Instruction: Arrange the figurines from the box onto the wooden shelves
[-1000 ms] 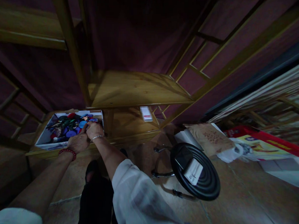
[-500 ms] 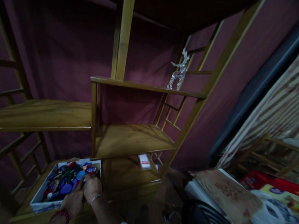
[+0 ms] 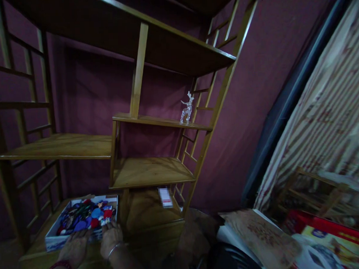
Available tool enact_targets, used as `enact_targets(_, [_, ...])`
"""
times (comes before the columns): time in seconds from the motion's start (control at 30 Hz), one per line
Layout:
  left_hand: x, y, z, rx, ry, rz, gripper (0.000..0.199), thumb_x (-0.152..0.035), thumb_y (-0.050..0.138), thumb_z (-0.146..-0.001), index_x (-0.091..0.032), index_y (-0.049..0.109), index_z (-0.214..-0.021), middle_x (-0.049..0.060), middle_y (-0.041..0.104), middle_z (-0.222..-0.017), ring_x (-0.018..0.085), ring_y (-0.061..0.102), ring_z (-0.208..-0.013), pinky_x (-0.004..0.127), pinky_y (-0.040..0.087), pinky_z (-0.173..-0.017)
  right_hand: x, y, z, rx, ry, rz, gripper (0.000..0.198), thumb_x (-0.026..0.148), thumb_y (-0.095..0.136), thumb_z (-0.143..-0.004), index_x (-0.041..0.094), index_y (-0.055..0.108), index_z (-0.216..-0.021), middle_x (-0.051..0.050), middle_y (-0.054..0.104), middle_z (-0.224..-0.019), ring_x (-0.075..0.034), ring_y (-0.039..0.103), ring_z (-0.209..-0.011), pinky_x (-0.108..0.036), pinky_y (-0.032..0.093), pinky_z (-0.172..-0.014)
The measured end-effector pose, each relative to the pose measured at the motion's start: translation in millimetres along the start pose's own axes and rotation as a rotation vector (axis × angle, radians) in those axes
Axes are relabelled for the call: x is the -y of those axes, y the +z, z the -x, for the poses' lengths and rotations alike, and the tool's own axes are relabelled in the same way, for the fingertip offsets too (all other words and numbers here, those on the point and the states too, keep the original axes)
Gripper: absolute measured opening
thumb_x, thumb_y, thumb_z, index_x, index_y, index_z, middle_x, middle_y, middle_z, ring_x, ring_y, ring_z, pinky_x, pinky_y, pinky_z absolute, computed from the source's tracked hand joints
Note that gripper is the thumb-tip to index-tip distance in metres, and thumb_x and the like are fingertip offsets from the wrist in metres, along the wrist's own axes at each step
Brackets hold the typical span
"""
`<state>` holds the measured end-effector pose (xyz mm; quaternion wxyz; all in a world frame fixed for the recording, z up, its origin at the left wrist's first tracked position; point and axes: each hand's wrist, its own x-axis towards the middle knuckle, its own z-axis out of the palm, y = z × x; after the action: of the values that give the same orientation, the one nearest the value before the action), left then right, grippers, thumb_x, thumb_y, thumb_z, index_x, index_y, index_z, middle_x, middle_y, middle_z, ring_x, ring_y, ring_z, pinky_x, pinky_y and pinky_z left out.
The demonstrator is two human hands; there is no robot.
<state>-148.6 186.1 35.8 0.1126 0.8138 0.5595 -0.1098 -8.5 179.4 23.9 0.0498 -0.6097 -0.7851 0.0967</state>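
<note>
A white-sided box (image 3: 54,240) stands low on the wooden shelf unit, filled with small colourful items (image 3: 90,213) in red, blue and dark tones; their kind is too dim to make out. At its front edge, my left hand (image 3: 73,246), with a red beaded bracelet on the wrist, lies back up with its fingers stretched over the rim. My right hand (image 3: 111,237), wearing a silver bangle, is at the front right corner, fingers extended towards the contents. Neither hand shows anything held.
Wooden shelves (image 3: 63,145) rise above the box. A clear deer figurine (image 3: 186,108) stands on a right-hand shelf, and a white card or packet (image 3: 165,197) lies lower. To the right are a brown bag (image 3: 261,228), a red box (image 3: 344,230) and a striped curtain (image 3: 321,116).
My hands have come apart and drawn back from among the items to the box's front edge. The view has shifted, showing more of the upper shelves.
</note>
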Motion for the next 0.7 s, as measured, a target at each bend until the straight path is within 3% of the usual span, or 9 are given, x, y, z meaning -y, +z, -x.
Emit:
enact_targets(0.1, [3, 5, 19, -0.169, -0.119, -0.072, 0.068, -0.009, 0.032, -0.064, -0.015, 0.039, -0.13, 0.009, 0.04, -0.134, 0.022, 0.032, -0.125, 0.043, 0.019, -0.104, 7, -14, 20, 0.037, -0.03, 0.003, 0.064, 0.024, 0.056, -0.066, 0.015, 0.039, -0.127, -0.013, 0.042, -0.13, -0.024, 0.033, -0.124, -0.041, 0.037, -0.096])
enact_targets(0.27, [18, 12, 38, -0.118, -0.121, -0.022, 0.068, -0.011, 0.039, -0.067, -0.021, 0.033, -0.133, 0.006, 0.027, -0.141, 0.025, 0.023, -0.129, 0.046, 0.023, -0.102, 17, -34, 28, 0.195, 0.004, -0.002, 0.065, 0.022, 0.056, -0.068, 0.015, 0.036, -0.13, -0.011, 0.036, -0.135, -0.023, 0.025, -0.128, -0.036, 0.033, -0.099])
enact_targets(0.37, [28, 20, 36, -0.112, -0.119, 0.055, 0.069, -0.013, 0.044, -0.067, -0.022, 0.031, -0.134, 0.005, 0.024, -0.143, 0.025, 0.02, -0.13, 0.046, 0.025, -0.101, 23, -27, 17, 0.235, 0.011, -0.029, 0.072, 0.023, 0.053, -0.072, 0.014, 0.022, -0.136, -0.014, 0.022, -0.142, -0.025, 0.014, -0.131, -0.039, 0.023, -0.103])
enact_targets(0.5, [36, 25, 27, -0.237, -0.109, 0.184, 0.058, -0.014, 0.048, -0.069, -0.02, 0.043, -0.126, 0.007, 0.036, -0.137, 0.026, 0.026, -0.128, 0.044, 0.026, -0.101, 30, -7, 5, 0.288, 0.024, -0.007, 0.075, 0.025, 0.053, -0.074, 0.019, 0.015, -0.138, -0.012, 0.009, -0.145, -0.029, 0.003, -0.132, -0.045, 0.015, -0.103])
enact_targets(0.6, [39, 23, 16, -0.304, -0.16, 0.24, 0.046, -0.019, 0.041, -0.077, -0.018, 0.044, -0.123, 0.008, 0.043, -0.131, 0.022, 0.034, -0.123, 0.036, 0.029, -0.1, 30, 0, 0, 0.296, 0.033, 0.026, 0.079, 0.028, 0.054, -0.074, 0.021, 0.009, -0.139, -0.013, 0.005, -0.145, -0.03, 0.002, -0.132, -0.046, 0.015, -0.102])
enact_targets(0.7, [42, 19, 3, -0.373, -0.269, 0.276, 0.042, -0.021, 0.034, -0.083, -0.009, 0.044, -0.121, 0.017, 0.048, -0.122, 0.023, 0.042, -0.116, 0.033, 0.032, -0.097, 26, 1, -5, 0.27, 0.044, 0.068, 0.081, 0.033, 0.055, -0.074, 0.024, 0.007, -0.139, -0.014, 0.008, -0.145, -0.03, 0.005, -0.132, -0.043, 0.015, -0.101])
